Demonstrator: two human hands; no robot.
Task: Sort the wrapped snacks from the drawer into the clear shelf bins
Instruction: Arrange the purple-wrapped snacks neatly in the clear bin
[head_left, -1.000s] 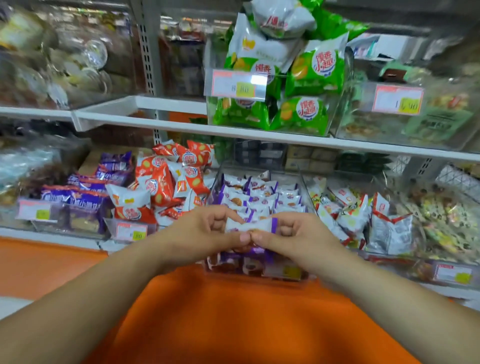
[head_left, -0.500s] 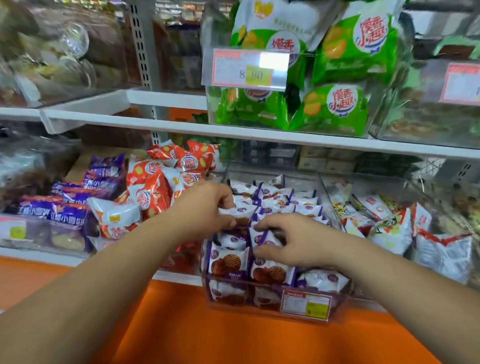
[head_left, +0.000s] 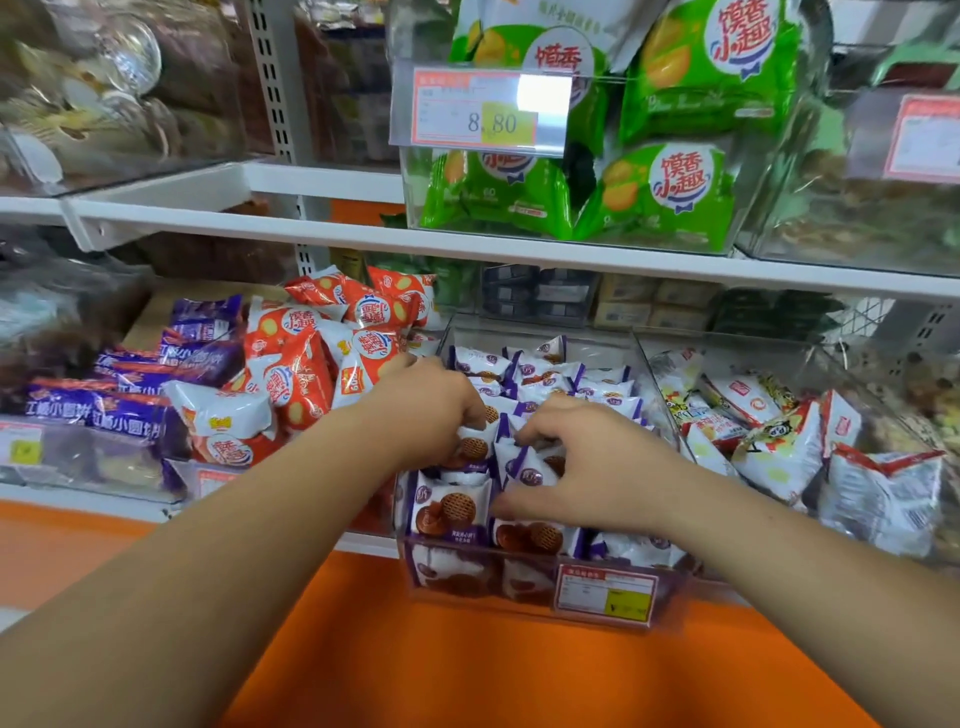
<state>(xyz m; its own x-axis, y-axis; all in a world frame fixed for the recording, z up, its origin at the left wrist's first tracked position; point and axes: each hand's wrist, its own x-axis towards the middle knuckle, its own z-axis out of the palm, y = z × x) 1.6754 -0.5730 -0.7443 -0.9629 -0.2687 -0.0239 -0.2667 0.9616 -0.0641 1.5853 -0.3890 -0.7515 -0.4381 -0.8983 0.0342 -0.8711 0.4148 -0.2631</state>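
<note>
A shop aisle fills the view: white metal shelves (head_left: 519, 249) run across it above an orange front panel (head_left: 467, 665), and clear plastic containers of packaged food stand side by side on them. The task's thing, a stock of white-and-purple wrapped biscuit packets (head_left: 452, 506), sits in the clear rectangular shelf bin (head_left: 535, 610) in the middle of the lower shelf, which carries a red-framed price label (head_left: 605, 595) on its front wall.

Both arms reach into that bin. The left hand (head_left: 431, 410) lies over the middle rows, its fingers curled down and gripping a packet. The right hand (head_left: 587, 467) is just beside it, nearer the front, fingers bent over the packets and thumb (head_left: 501, 508) pressed against the front row, so it appears to pinch one or two between them.

The bin looks nearly full, with packets standing in rows from back to front, so this sort seems largely done and the hands are likely tidying the last ones in. The neighbouring bins of orange-and-white snack bags (head_left: 296, 374) and white-and-red sachets (head_left: 779, 452) also look stocked, as does the upper bin of green biscuit bags (head_left: 670, 192). The drawer is out of view, so what remains in it cannot be judged.
</note>
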